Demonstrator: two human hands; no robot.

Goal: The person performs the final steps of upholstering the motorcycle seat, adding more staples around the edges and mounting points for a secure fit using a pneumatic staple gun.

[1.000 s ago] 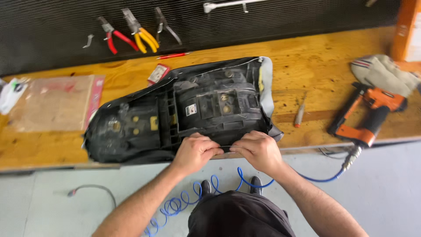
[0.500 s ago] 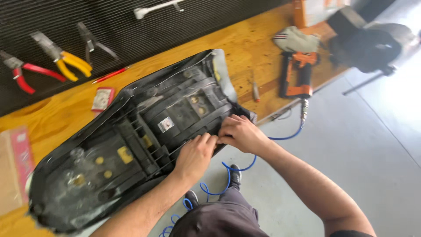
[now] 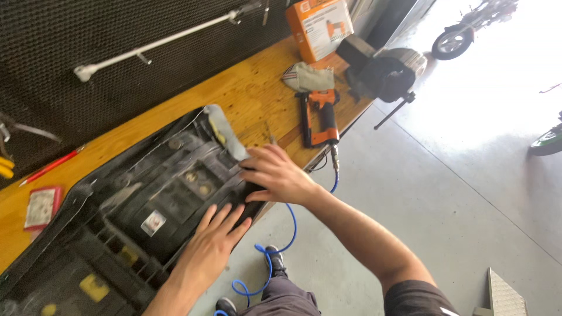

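Left hand: the left hand point(image 3: 213, 243) lay flat, fingers spread, palm down on the near edge of the seat.
Right hand: the right hand point(image 3: 278, 174) lay open with fingers spread, pressed on the seat's edge just beside the loose grey flap; it pinched nothing.
Seat: the upturned black seat point(image 3: 140, 205) rested on the tabletop point(image 3: 252, 99), underside up, its near edge overhanging toward the person.
Hose: a coiled blue hose point(image 3: 290, 228) hung below the tabletop edge.
Stapler: an orange stapler point(image 3: 321, 114) lay to the right of the seat, apart from it.
Glove: a grey glove point(image 3: 307, 76) lay beyond the stapler.
Box: an orange box point(image 3: 321, 26) stood at the back.
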